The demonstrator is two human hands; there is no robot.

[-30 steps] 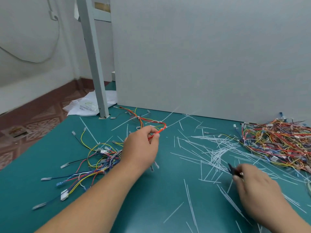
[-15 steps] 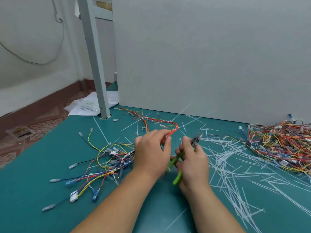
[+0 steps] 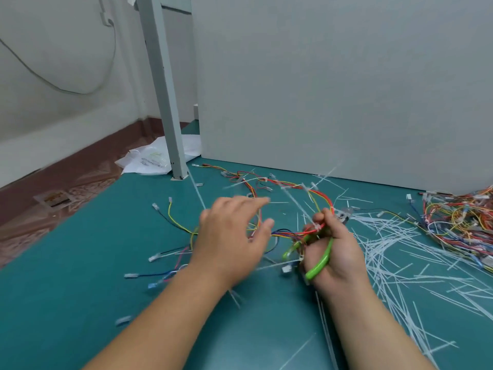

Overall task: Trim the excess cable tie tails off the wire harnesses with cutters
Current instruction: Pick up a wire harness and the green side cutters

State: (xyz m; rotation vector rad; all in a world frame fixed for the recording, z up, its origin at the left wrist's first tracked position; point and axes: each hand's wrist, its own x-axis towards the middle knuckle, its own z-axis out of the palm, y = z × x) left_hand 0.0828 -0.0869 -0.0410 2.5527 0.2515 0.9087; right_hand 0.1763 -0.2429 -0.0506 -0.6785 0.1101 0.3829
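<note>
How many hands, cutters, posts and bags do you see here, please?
Hands: 2 (left hand, right hand)
Cutters: 1
Posts: 1
Bags: 1
Total: 5

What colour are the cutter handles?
The cutter handles are bright green; the head view shows them.

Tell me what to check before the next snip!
1. Cutters held: ok, the right hand grips the cutters by their green handles.
2. Harness steadied: not ok, the left hand is open over the wire harness and holds nothing.
3. Tie tail between the blades: cannot tell, too blurred.
4. Left fingers away from the blades: ok, the two hands are apart.
5. Blades open: cannot tell.
</note>
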